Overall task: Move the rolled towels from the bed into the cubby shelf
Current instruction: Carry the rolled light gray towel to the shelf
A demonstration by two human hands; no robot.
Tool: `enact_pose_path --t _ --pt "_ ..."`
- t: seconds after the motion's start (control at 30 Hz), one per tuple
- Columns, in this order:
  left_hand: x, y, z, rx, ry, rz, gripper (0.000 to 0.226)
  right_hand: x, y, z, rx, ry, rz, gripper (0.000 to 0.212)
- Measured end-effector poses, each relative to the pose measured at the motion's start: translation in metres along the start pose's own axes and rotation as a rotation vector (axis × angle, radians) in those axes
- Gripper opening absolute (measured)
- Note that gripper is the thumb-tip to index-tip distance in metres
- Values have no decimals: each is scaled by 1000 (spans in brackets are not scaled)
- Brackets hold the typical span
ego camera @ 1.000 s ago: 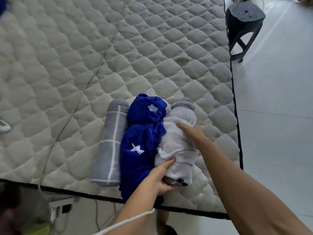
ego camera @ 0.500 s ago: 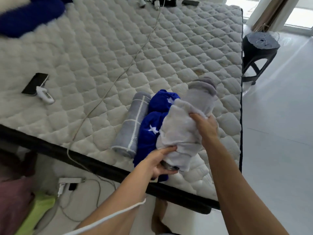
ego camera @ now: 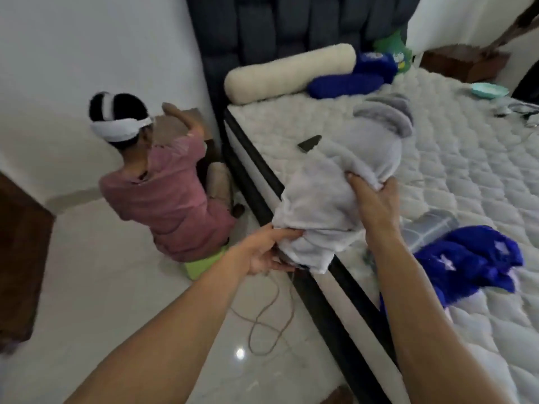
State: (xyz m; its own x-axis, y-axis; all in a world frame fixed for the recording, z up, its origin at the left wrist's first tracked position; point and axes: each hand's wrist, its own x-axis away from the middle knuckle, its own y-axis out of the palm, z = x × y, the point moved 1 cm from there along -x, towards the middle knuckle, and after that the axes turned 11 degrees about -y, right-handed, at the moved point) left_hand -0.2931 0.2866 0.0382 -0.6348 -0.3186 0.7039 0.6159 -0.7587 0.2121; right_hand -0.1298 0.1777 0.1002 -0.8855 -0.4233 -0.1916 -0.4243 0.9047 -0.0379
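A pale grey rolled towel point(ego camera: 335, 185) is lifted above the edge of the bed point(ego camera: 455, 158). My left hand point(ego camera: 262, 252) grips its near lower end, and my right hand point(ego camera: 376, 199) grips its right side with fingers curled into the cloth. The blue rolled towel with white stars point(ego camera: 472, 260) lies on the quilted mattress at the right. The grey checked rolled towel point(ego camera: 431, 228) lies beside it, partly hidden behind my right forearm. No cubby shelf is in view.
A person in a pink top point(ego camera: 163, 193) sits on the floor left of the bed, by the dark headboard point(ego camera: 291, 27). A cream bolster point(ego camera: 288, 71), a blue cushion point(ego camera: 347, 83) and a phone point(ego camera: 309, 142) lie on the mattress. A cable point(ego camera: 265, 322) loops on the white floor.
Both hands have lifted the pale grey towel off the mattress and swung it left over the bed's edge. The view has turned left towards the headboard and the seated person.
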Motion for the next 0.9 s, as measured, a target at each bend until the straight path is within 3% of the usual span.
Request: enact_pose_path --t 0.13,0.4,0.63,0.77,0.9 --pt "94 -91 -41 112 88 188 57 78 92 -36 -59 -149 -237 36" --pt "274 -191 -149 451 250 674 23 231 237 -99 -289 -262 -785 49" --pt "374 -192 -263 918 337 1147 27 394 296 -110 -496 -342 -1255 55" --pt "400 -174 -304 1153 354 1279 36 459 298 -108 -599 -340 -1506 63" --pt "402 -160 -339 1292 311 1377 46 501 306 -99 -601 -312 -1747 57"
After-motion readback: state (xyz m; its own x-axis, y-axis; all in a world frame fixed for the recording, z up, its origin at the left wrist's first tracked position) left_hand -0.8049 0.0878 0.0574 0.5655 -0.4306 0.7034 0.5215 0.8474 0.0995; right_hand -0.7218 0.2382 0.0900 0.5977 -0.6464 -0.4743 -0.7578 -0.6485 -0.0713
